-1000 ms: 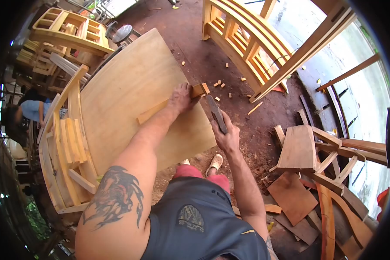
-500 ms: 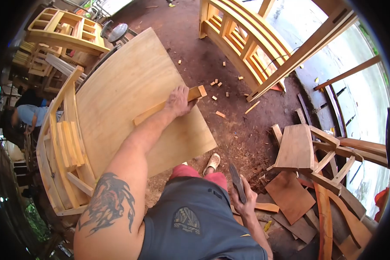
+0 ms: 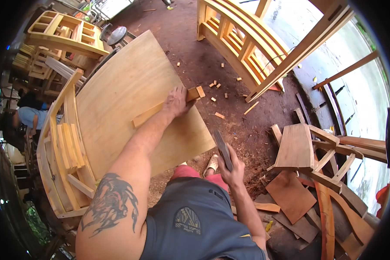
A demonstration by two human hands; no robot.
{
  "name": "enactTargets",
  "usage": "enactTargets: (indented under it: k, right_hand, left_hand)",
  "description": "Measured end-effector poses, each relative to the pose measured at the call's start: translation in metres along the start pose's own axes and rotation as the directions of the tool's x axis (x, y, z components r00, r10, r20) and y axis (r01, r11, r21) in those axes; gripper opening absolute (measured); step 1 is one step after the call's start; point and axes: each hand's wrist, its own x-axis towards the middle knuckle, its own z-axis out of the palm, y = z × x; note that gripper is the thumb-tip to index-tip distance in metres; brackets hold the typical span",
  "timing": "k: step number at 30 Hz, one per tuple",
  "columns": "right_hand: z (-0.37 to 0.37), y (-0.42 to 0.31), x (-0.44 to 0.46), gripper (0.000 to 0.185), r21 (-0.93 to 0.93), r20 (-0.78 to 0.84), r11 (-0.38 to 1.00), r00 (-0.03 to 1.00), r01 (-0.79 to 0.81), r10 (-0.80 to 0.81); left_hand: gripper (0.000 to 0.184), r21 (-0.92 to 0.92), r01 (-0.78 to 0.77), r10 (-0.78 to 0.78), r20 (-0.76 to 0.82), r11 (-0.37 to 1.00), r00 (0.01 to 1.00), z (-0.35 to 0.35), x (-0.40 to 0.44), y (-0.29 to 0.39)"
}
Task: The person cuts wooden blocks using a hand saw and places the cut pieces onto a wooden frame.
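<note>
On the pale wooden board, my left hand grips a wooden bar near its far end. The bar lies slantwise, and its squared end sticks out past the board's right edge. My right hand is closed around a dark, flat, elongated tool, held off the board's near right corner and apart from the bar. The tool's kind is hard to make out.
Slatted wooden frames stand at the upper right, others at the upper left. A curved frame borders the board's left side. Offcuts lie lower right, small blocks on the floor. A person works far left.
My right hand with the tool swung from the bar's end down toward my body, then came partway back up. A small piece now lies on the floor past the board. My left hand stays on the bar.
</note>
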Motion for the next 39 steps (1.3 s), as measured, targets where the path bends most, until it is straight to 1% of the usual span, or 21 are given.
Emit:
enactTargets:
  k: [2,4,7,8,10,12,14,17,20,21,22,23,25,26,29,32,33,35,37,39]
  right_hand:
    - [-0.041,-0.007,-0.054,0.06,-0.034,0.045,0.999,0.999,-0.023,0.025]
    - [-0.076,-0.012,-0.098,0.062,-0.02,0.083,0.999,0.996,-0.04,0.041]
    - [-0.081,-0.013,-0.104,0.063,-0.014,0.126,0.992,0.984,-0.124,0.125]
    - [-0.066,-0.01,-0.084,0.062,0.002,0.099,0.998,0.993,-0.06,0.06]
    - [-0.026,-0.003,-0.023,0.061,-0.013,0.083,0.999,0.996,-0.03,0.03]
    - [0.028,0.019,0.04,0.058,-0.003,-0.056,0.99,0.988,0.143,-0.143]
    - [0.06,0.009,0.094,0.055,0.02,-0.019,0.998,0.998,0.056,-0.056]
    - [0.063,-0.004,0.108,0.054,0.017,-0.02,0.999,0.999,0.048,-0.048]
    - [0.064,-0.003,0.086,0.053,0.069,-0.059,0.997,0.998,0.031,-0.027]
    - [0.063,-0.006,0.074,0.053,0.088,-0.083,0.996,0.997,0.012,-0.004]
    - [0.054,-0.008,0.061,0.054,0.072,-0.048,0.997,0.998,-0.035,0.039]
    - [0.048,-0.003,0.053,0.054,0.08,-0.046,0.996,0.998,-0.036,0.04]
    - [0.037,0.002,0.039,0.055,0.091,-0.029,0.995,0.999,-0.039,0.042]
    - [0.035,0.002,0.038,0.056,0.066,-0.008,0.996,0.998,-0.067,0.068]
    - [0.033,-0.01,0.041,0.056,0.054,0.001,0.997,0.998,-0.059,0.059]
    - [0.029,-0.013,0.033,0.057,0.02,0.007,0.996,0.996,-0.085,0.085]
    - [0.026,-0.011,0.026,0.057,0.014,-0.001,0.998,0.998,-0.068,0.068]
    - [0.011,-0.007,-0.006,0.058,-0.001,-0.013,1.0,0.999,-0.031,0.031]
    - [-0.021,-0.021,-0.043,0.059,-0.01,0.022,0.995,0.995,-0.097,0.097]
    - [-0.052,-0.019,-0.092,0.06,-0.062,0.024,0.997,0.998,-0.051,0.053]
  left_hand:
    - [0.065,0.016,0.006,-0.006,0.004,1.0,1.0,-0.004,-0.001,0.002]
    - [0.064,0.007,-0.007,0.007,0.006,1.0,1.0,-0.005,-0.001,0.001]
    - [0.062,0.0,-0.017,0.017,0.009,1.0,1.0,-0.002,-0.004,0.002]
    - [0.062,0.0,-0.016,0.016,-0.001,1.0,1.0,-0.003,-0.002,0.001]
    - [0.062,-0.036,-0.035,0.034,-0.032,0.999,0.999,0.0,-0.002,-0.003]
    - [0.061,-0.059,-0.043,0.039,-0.059,0.997,0.998,0.003,-0.002,-0.004]
    - [0.06,-0.072,-0.041,0.036,-0.073,0.997,0.997,0.003,-0.004,-0.004]
    - [0.057,-0.084,0.01,-0.014,-0.044,0.996,0.999,0.001,-0.002,0.002]
    - [0.058,-0.039,-0.128,0.127,-0.008,0.991,0.992,-0.002,-0.002,-0.004]
    - [0.058,-0.045,-0.089,0.088,-0.035,0.995,0.996,-0.003,-0.003,-0.006]
    - [0.058,-0.058,-0.056,0.053,-0.057,0.997,0.997,-0.002,-0.005,-0.003]
    - [0.058,-0.079,-0.026,0.02,-0.084,0.997,0.996,0.0,-0.003,0.001]
    - [0.058,-0.06,-0.067,0.063,-0.061,0.996,0.996,0.002,-0.005,0.001]
    - [0.058,-0.039,-0.091,0.089,-0.057,0.995,0.994,-0.002,-0.002,-0.003]
    - [0.058,-0.011,-0.056,0.055,-0.04,0.998,0.998,-0.004,-0.003,0.001]
    - [0.059,-0.046,-0.065,0.063,-0.039,0.997,0.997,0.0,-0.002,-0.001]
    - [0.059,-0.042,-0.072,0.071,-0.044,0.996,0.997,0.001,-0.001,-0.002]
    - [0.06,-0.035,-0.085,0.083,-0.057,0.996,0.995,0.003,0.0,-0.003]
    - [0.059,-0.018,-0.092,0.091,-0.064,0.996,0.994,-0.003,-0.001,-0.001]
    - [0.059,-0.006,-0.094,0.094,-0.059,0.996,0.994,-0.003,-0.002,-0.001]
